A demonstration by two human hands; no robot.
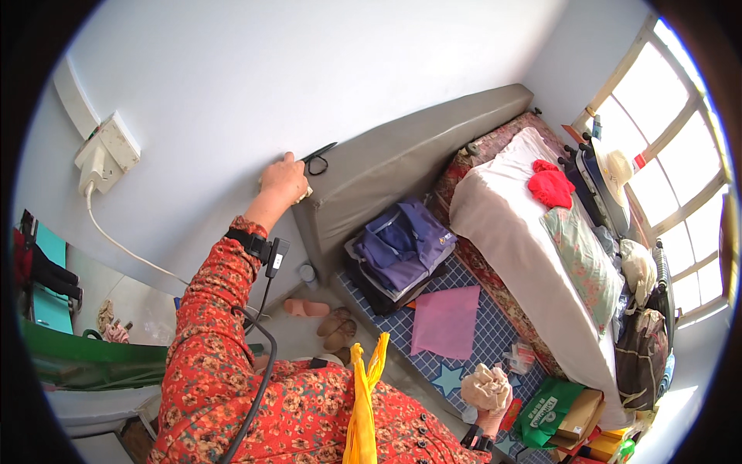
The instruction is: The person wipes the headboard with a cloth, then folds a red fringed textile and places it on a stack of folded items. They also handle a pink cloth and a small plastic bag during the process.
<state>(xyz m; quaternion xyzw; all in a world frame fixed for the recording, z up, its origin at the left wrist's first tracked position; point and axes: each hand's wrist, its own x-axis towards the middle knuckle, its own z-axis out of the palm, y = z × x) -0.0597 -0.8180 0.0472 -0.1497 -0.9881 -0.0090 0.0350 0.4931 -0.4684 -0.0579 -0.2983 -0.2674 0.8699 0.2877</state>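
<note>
My left hand [283, 181] rests on the near corner of a grey padded headboard [406, 156], close to the wall. Its fingers are curled over a pale cloth [304, 195], of which only the edges show. Just past the fingertips, a dark object with a black loop [319, 158], possibly scissors, lies along the headboard's top. Low on the right, my right hand [495, 414] grips a crumpled beige cloth [486, 387] above the blue-checked bed surface. Most of that hand's fingers are hidden by the cloth.
Folded purple and dark fabric [400, 246] and a pink sheet [446, 322] lie on the bed. A white-covered mattress [510, 214] stands beyond. A green bag [548, 412] sits at right. A power strip's cord [127, 240] crosses the left. Sandals [336, 327] lie on the floor.
</note>
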